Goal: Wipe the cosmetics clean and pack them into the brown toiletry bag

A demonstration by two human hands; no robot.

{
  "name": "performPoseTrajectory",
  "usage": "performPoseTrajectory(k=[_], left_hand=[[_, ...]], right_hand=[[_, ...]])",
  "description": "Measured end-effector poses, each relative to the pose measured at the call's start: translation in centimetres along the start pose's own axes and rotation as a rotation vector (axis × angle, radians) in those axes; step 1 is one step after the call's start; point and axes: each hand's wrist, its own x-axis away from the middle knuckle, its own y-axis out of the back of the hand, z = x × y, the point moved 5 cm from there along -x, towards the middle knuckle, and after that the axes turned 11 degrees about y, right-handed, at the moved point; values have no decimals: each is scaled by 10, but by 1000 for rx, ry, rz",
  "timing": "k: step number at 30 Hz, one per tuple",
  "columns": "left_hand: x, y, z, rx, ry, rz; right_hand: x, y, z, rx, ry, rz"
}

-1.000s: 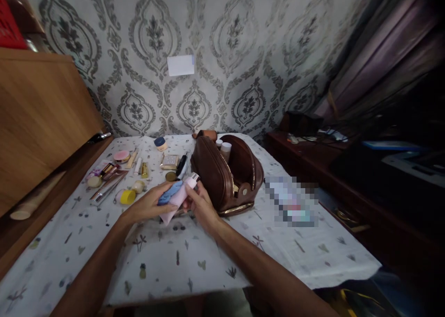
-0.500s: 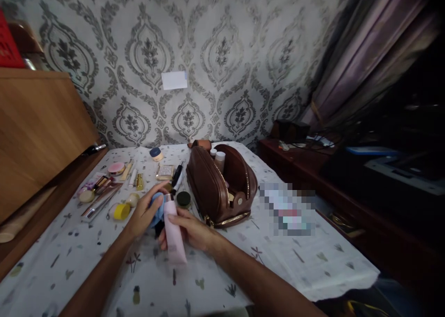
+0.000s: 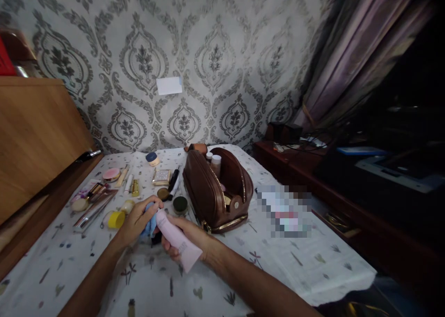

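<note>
My right hand (image 3: 189,236) is closed round a pale pink tube (image 3: 178,239), holding it slanted over the table with its cap end up and to the left. My left hand (image 3: 136,220) is closed on a blue cloth (image 3: 150,224) and presses it against the tube's cap end. Both hands hover just left of an open brown leather toiletry bag (image 3: 208,194), which holds two white-capped bottles (image 3: 215,161).
Cosmetics lie scattered on the patterned tablecloth (image 3: 278,261): a yellow cap (image 3: 116,219), a dark round jar (image 3: 180,205), a pink compact (image 3: 111,174), brushes (image 3: 92,206), a gold compact (image 3: 161,177), a blue-lidded jar (image 3: 152,158). A wooden board (image 3: 34,136) stands left; a dark sideboard (image 3: 313,178) right.
The tube swung from pointing up-right to cap end up-left in my right hand. The cloth in my left hand slid to the cap end. Both hands drifted down and left.
</note>
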Motion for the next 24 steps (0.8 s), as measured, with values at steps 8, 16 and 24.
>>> performPoseTrajectory(k=[8,16,24], left_hand=[[0,-1,-10,-141,-56,-57],[-2,-2,-4,-124,-17,-53],[1,2,-10,-56,-17,-99]], right_hand=[[13,-1,19,820,379,-254],[8,2,12,685,275,-237],[1,-1,4,227,185,-75]])
